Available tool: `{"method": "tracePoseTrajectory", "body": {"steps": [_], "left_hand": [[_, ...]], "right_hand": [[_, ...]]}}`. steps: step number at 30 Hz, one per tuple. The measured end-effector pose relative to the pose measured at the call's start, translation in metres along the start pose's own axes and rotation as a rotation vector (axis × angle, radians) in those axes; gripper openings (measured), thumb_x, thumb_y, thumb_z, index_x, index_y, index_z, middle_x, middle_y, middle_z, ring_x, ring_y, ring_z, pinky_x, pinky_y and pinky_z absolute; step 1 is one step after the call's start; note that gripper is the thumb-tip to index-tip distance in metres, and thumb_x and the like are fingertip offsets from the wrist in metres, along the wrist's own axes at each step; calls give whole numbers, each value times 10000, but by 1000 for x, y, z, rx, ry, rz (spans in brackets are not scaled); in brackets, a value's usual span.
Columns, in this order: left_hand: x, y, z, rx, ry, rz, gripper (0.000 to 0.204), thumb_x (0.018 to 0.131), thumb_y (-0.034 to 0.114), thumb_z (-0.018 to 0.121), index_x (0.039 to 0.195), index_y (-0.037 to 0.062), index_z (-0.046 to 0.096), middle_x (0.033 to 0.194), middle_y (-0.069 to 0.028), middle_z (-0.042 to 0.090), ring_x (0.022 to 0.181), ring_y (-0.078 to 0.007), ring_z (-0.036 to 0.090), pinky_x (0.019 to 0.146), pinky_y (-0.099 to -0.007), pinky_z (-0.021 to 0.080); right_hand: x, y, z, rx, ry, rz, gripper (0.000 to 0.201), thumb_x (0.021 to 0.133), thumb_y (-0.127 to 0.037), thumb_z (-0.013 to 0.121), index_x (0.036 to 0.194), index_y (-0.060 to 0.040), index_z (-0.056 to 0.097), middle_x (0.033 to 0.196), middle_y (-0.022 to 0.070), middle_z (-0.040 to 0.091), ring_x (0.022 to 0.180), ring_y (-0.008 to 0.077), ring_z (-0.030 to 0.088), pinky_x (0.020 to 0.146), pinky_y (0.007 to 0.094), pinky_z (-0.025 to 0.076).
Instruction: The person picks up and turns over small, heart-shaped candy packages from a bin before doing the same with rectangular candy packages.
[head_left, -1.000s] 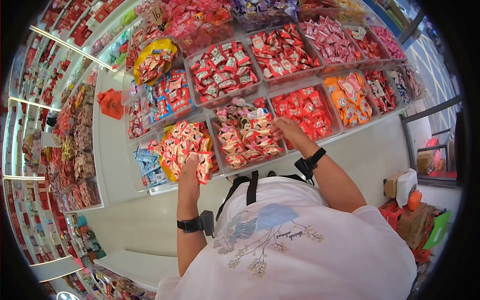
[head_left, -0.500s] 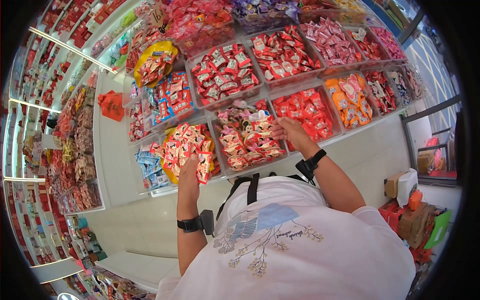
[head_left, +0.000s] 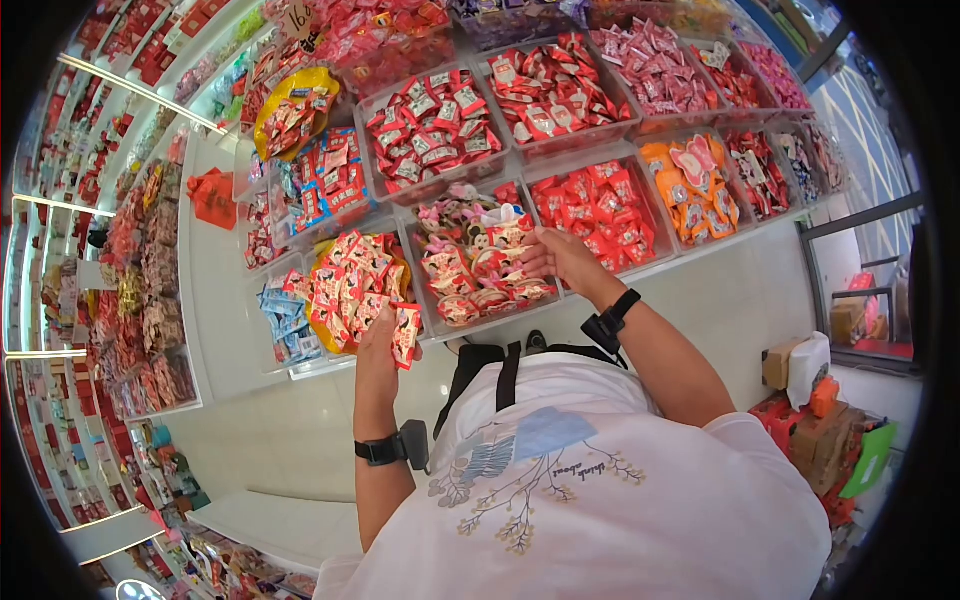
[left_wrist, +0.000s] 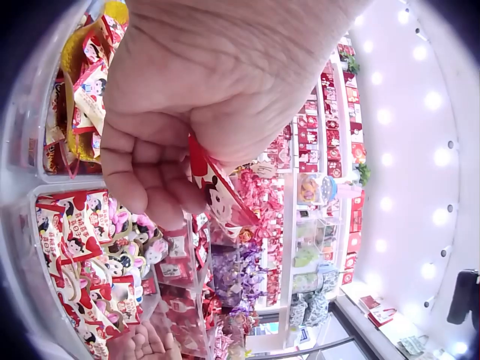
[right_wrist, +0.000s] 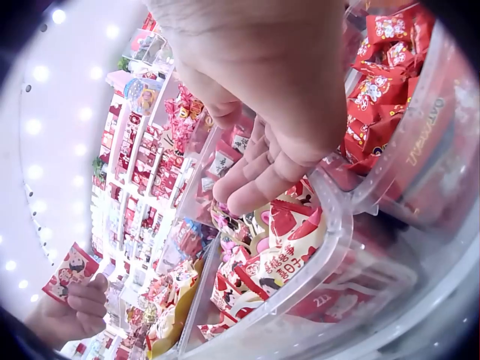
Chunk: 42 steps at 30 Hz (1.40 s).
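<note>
The left hand (head_left: 377, 350) pinches a red and cream packet (head_left: 405, 335) beside a bin where similar packets (head_left: 352, 280) lie on a yellow dish. In the left wrist view, this packet (left_wrist: 221, 196) is between thumb and curled fingers. The right hand (head_left: 565, 262) is over the right edge of the neighbouring bin, which has cream and red packets (head_left: 452, 285) and small plush figures (head_left: 478, 228). In the right wrist view its fingers (right_wrist: 259, 180) are loosely bent above those packets (right_wrist: 281, 262), with nothing held.
Bins of red packets (head_left: 600, 215) and orange packets (head_left: 695, 195) stand to the right, with more rows of bins behind. Blue packets (head_left: 288, 325) lie at the left. A red bag (head_left: 213, 198) rests on the white counter. Boxes (head_left: 825, 445) stand on the floor at right.
The bins appear slightly further left and higher in the head view. The right hand has shifted slightly left in view; the left hand still pinches the packet.
</note>
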<state>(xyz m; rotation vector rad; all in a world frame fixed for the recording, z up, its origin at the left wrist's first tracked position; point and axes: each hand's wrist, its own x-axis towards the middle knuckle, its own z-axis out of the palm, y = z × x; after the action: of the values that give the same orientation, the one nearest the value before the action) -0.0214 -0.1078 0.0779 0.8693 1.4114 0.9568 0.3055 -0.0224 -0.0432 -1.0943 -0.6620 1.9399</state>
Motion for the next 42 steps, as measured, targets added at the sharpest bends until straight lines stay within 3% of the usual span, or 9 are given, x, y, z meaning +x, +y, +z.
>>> {"method": "tracePoseTrajectory", "body": {"steps": [4, 11, 14, 18, 21, 26, 35, 42], "left_hand": [[-4, 0, 12, -10, 6, -20, 471, 1073, 420, 428, 1024, 0, 637, 798, -50, 617, 623, -145, 574, 576, -274, 451], [-4, -4, 10, -10, -20, -19, 438, 1064, 423, 471, 1047, 20, 641, 784, -25, 632, 629, -122, 611, 561, -261, 495], [-5, -4, 11, -23, -25, -15, 430, 1063, 416, 475, 1053, 20, 641, 790, -25, 634, 628, -123, 611, 560, -262, 498], [-5, -4, 12, -64, -18, -25, 412, 1062, 399, 481, 1073, 19, 639, 806, -26, 638, 628, -123, 611, 552, -262, 502], [-9, 0, 15, -42, 18, -11, 461, 1076, 415, 429, 986, 8, 626, 776, -51, 607, 617, -153, 574, 565, -281, 456], [-12, 0, 7, 5, 38, -10, 458, 1074, 409, 434, 970, 8, 631, 755, -50, 605, 618, -152, 575, 567, -282, 452], [-17, 0, 4, 0, 20, -12, 454, 1059, 425, 473, 991, 9, 641, 759, -40, 621, 609, -133, 586, 558, -265, 456], [-13, 0, -3, 24, 46, 13, 439, 1066, 400, 450, 976, 13, 635, 755, -49, 615, 615, -149, 581, 569, -281, 448]], "right_hand": [[1, -1, 1, -5, 6, 7, 429, 1066, -367, 480, 1163, 31, 609, 927, 112, 663, 849, 190, 702, 825, 339, 609], [4, 5, -6, -6, -38, -14, 318, 1045, -173, 406, 1223, 39, 563, 1043, 169, 671, 946, 253, 713, 859, 366, 603], [2, 3, -5, 25, -46, -9, 280, 1027, -114, 413, 1227, 23, 553, 1042, 164, 672, 917, 239, 708, 865, 363, 596], [3, 4, -5, -3, -45, -13, 292, 1032, -120, 414, 1252, 23, 541, 1064, 169, 665, 945, 245, 705, 878, 368, 593], [2, 4, -4, -26, -56, -22, 298, 1036, -118, 408, 1265, 23, 536, 1074, 169, 660, 961, 247, 702, 885, 372, 591], [2, 3, -5, -3, -71, -19, 322, 1047, -125, 399, 1304, 26, 519, 1081, 162, 660, 971, 246, 699, 896, 377, 586], [3, 9, -8, 42, -81, -72, 202, 1013, -84, 390, 910, -19, 551, 1145, 204, 651, 1026, 308, 706, 917, 373, 585], [1, 5, -5, 51, -68, -70, 188, 995, -71, 407, 878, -25, 547, 1201, 221, 631, 1029, 317, 706, 934, 388, 583]]}}
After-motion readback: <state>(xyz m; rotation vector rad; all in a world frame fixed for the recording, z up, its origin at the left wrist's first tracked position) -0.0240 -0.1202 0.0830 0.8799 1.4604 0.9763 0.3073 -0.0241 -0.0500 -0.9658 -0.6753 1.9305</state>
